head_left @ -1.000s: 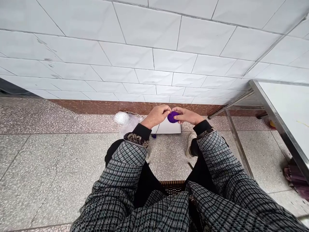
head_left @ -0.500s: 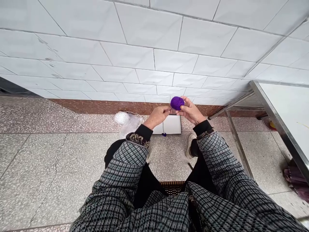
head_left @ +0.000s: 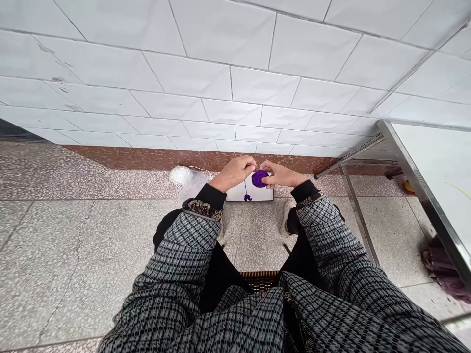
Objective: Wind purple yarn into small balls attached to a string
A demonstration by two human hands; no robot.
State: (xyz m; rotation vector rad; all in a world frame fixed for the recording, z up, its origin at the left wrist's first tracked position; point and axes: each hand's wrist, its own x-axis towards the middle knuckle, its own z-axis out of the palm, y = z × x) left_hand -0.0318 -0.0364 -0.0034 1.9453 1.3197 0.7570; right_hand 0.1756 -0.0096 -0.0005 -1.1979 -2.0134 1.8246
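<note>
My right hand (head_left: 280,174) is closed around a ball of purple yarn (head_left: 259,179), fingers on top and thumb at the side. Just left of the ball, my left hand (head_left: 237,171) pinches the purple yarn strand between thumb and fingertips. From that hand the strand hangs down to a small purple tangle of yarn (head_left: 248,197). Below both hands lies a white, dark-edged box or board (head_left: 263,194) on the floor, partly covered by the hands and the ball.
A white yarn ball (head_left: 181,176) and a clear plastic bag (head_left: 194,184) lie on the floor at left. A white tiled wall (head_left: 221,78) rises in front. On the right stands a metal-framed table (head_left: 412,169), with dark purple cloth (head_left: 439,267) beneath it.
My right hand raised the yarn ball up and away, then lowered it back beside my left hand. The small tangle swung right and then slightly back left. The view has shifted slightly.
</note>
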